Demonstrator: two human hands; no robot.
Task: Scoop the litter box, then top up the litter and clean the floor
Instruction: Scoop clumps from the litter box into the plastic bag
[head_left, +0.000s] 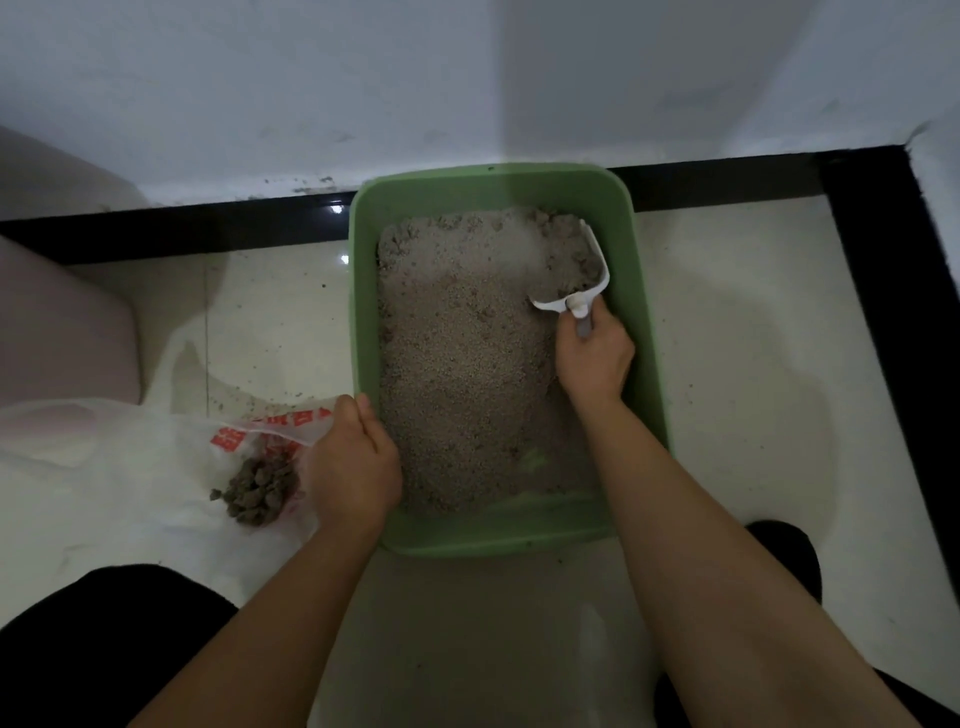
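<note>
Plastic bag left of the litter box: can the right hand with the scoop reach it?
Probably yes. The right hand grips the scoop in the far right corner of the litter box; the plastic bag lies beside the left rim. Only that low rim and the left hand stand between.

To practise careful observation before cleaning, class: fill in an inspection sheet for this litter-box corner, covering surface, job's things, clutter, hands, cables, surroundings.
Surface: pale glossy floor.
Job's things: green box holds litter; white scoop dug in at far right; bag with clumps lies left.
Clutter: grains scattered on the floor left of the box.
Hands: right hand grips scoop; left hand at box's left rim by bag, grip unclear.
Cables: nothing seen.
Surroundings: white wall, black border.
</note>
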